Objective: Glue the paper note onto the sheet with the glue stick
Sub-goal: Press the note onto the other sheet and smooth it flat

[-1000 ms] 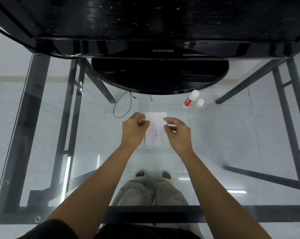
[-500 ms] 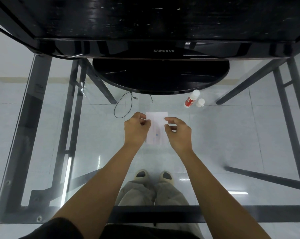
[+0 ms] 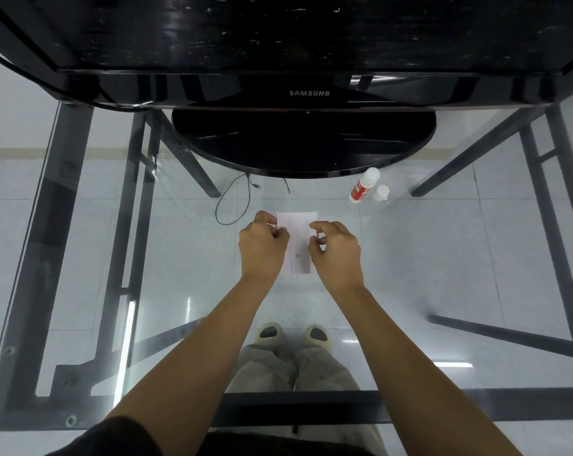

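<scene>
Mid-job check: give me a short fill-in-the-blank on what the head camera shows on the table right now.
1. The white paper is pinched by ____ hands, the left hand and the right hand, at its side edges.
2. The glue stick lies to the ____ of the paper, with neither hand on it.
3. Its cap is ____ the stick and sits beside it.
4. The monitor behind the paper bears the name ____.

Missing words: both; right; off; SAMSUNG

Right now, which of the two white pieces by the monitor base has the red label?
The larger one on the left of the pair, the glue stick. The small cap to its right is plain white, with no label.
</scene>
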The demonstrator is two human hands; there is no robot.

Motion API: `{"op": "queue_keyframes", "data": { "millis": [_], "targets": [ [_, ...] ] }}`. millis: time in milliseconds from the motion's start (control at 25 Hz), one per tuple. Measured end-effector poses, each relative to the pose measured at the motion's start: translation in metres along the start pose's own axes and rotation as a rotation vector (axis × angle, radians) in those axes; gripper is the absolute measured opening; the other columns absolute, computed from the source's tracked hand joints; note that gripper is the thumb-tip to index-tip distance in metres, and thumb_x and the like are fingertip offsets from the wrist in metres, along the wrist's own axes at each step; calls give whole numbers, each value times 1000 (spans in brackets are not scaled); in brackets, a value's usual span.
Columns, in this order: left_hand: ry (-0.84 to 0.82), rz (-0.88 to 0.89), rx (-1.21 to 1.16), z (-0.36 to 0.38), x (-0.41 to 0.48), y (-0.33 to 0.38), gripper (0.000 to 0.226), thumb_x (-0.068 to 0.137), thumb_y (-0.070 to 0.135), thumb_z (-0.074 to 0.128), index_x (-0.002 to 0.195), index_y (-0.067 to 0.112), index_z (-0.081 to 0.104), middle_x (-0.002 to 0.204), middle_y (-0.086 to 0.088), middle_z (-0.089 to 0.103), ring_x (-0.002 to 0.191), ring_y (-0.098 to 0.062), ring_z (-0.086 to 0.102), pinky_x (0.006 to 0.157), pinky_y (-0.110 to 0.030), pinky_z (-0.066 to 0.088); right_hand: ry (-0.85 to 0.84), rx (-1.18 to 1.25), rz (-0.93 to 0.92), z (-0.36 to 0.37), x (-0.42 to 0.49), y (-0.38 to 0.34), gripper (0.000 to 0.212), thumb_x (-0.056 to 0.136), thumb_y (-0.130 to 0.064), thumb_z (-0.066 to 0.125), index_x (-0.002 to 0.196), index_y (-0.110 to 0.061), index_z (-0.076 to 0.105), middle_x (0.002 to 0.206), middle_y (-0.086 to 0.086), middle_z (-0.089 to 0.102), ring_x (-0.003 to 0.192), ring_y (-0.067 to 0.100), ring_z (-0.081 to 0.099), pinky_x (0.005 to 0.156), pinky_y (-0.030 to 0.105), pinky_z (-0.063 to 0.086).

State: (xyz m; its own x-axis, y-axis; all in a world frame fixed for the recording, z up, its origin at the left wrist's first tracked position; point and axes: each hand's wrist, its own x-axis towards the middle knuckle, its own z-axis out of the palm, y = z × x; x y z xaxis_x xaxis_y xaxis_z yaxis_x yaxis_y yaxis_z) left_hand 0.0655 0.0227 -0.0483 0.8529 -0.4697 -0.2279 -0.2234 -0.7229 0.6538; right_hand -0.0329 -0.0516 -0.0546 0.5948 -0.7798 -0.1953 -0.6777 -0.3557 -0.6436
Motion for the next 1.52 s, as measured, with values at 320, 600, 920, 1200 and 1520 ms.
{"op": "queue_keyframes", "data": {
  "millis": [320, 600, 920, 1200, 1520],
  "targets": [
    [161, 268, 258, 3, -16, -9, 26, 86, 19, 64, 109, 7, 61, 104, -12, 66, 87, -32, 60, 65, -40, 52, 86, -427, -243, 0, -6, 7, 27, 87, -19, 60, 113, -13, 62, 135, 11, 52, 119, 31, 51, 96, 45, 40],
    [113, 513, 553, 20, -8, -35, 47, 71, 12, 79, 116, 16, 65, 118, 4, 66, 105, -28, 63, 68, -38, 49, -151, -577, -283, 21, 1, 43, 50, 99, -36, 17, 147, -24, 12, 156, -3, 12, 144, 18, 2, 112, 40, -9],
    [16, 562, 686, 6, -8, -38, 42, 93, 27, 51, 133, 15, 50, 133, 2, 56, 125, -27, 48, 82, -45, 46, -58, -500, -296, 14, -3, 29, 52, 97, -40, 19, 145, -23, 23, 153, -4, 23, 143, 17, 12, 114, 42, 3],
    [-211, 766, 803, -19, 6, -48, 54, 93, 50, 25, 141, 28, 34, 147, 3, 39, 133, -30, 38, 93, -59, 37, -25, -505, -300, 14, -4, 28, 50, 97, -40, 24, 145, -23, 26, 152, -3, 25, 142, 18, 15, 114, 43, 7],
    [-321, 993, 956, -33, 13, -67, 57, 94, 52, 6, 145, 29, 13, 151, 9, 12, 141, -29, 13, 97, -75, 17, -25, -520, -293, 15, -5, 27, 50, 98, -39, 22, 145, -24, 26, 153, -4, 25, 143, 18, 13, 115, 43, 6]
  ]
}}
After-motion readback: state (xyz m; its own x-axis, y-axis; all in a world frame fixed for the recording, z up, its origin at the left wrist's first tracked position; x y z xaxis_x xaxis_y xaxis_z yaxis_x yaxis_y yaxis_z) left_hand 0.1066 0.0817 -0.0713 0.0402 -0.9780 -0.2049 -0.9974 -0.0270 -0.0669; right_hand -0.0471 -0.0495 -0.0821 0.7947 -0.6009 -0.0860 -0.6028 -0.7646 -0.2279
